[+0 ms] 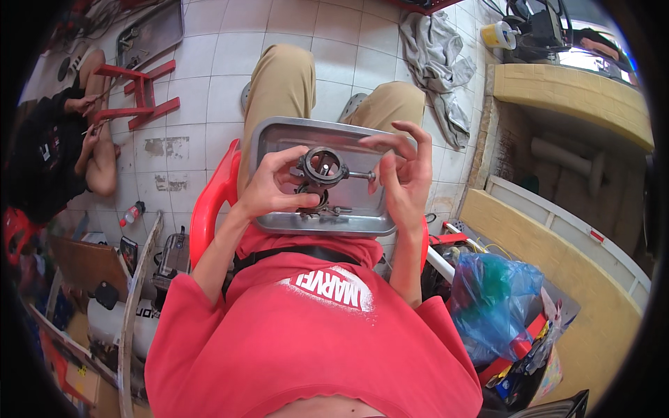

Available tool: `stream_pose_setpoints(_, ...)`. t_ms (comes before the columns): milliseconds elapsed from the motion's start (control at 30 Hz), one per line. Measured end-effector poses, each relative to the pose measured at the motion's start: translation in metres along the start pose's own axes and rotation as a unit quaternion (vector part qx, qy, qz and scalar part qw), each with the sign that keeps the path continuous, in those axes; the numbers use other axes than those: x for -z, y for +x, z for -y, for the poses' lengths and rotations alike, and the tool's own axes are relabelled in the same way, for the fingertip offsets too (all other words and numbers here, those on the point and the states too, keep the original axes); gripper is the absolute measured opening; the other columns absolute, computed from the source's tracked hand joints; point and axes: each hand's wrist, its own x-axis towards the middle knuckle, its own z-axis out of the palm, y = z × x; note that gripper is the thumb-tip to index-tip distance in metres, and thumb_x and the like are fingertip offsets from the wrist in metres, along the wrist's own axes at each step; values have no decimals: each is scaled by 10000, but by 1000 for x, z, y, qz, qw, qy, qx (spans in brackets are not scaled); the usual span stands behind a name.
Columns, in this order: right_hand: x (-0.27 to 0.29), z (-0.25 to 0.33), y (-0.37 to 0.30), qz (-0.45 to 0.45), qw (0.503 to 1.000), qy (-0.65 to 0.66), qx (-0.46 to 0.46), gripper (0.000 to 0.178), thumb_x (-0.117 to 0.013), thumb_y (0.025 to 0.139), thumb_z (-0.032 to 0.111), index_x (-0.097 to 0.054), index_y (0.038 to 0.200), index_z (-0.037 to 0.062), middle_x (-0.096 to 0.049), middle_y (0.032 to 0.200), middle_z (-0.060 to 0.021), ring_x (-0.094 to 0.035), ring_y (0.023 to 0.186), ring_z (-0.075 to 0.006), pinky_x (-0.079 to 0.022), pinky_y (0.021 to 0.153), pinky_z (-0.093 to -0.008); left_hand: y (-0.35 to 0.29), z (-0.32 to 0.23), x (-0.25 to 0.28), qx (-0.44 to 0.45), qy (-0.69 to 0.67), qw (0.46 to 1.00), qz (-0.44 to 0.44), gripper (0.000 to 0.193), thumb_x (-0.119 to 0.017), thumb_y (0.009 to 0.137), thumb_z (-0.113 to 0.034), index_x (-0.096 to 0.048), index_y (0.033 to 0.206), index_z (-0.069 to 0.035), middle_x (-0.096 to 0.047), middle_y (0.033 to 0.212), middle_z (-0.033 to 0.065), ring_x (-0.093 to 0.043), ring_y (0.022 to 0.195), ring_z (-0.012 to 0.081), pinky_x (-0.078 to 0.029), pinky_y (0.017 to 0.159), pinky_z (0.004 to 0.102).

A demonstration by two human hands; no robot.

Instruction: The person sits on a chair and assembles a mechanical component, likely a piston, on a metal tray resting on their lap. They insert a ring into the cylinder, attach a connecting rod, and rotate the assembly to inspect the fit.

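Observation:
My left hand (275, 182) grips a dark metal ring clamp (323, 167) between thumb and fingers, above a shallow metal tray (265, 219) on my lap. From the clamp's right side a long bolt (359, 175) sticks out toward my right hand (404, 167). The right hand's fingers are spread and curved around the bolt's free end; whether one touches it I cannot tell. Below the held clamp, a second dark ring-shaped part (317, 198) shows, partly hidden by my left thumb. Another bolt (340, 210) lies close to it, at the tray.
To the left, another person (59, 153) sits by a red stool (143, 97), with a second tray (150, 35) beyond. A grey cloth (439, 70) lies on the tiled floor at the right. Beside my red chair (212, 198) are a blue plastic bag (495, 299) and a wooden board (136, 299).

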Motion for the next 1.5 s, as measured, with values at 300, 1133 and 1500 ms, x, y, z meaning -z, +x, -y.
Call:
stream_pose_setpoints(300,9,0,-5,46,994,-81,-52,545,-785,839,-17,-496,1300,16,-725,885,-86,-642,630,-95,-481,551,-236,3,-2,3,-53,50,997,-1,542,-927,690,-55,-661,1160,-15,-652,1085,32,-640,1035,129,-588,909,317)
stream_pose_setpoints(1133,10,6,-5,60,987,-86,-122,512,-687,916,-13,-418,1351,2,-694,929,-94,-567,528,-85,-430,465,-216,4,-10,-2,-66,145,987,-13,540,-954,656,-119,-699,1118,-8,-692,968,35,-671,899,122,-612,841,323)
stream_pose_setpoints(1500,17,-1,-6,76,983,-113,-120,383,-636,1002,120,-469,1326,2,-664,1029,-118,-581,612,-79,-451,545,-212,4,-14,0,-75,145,987,-11,544,-956,654,-136,-695,1114,-9,-692,960,35,-666,903,124,-606,817,318)
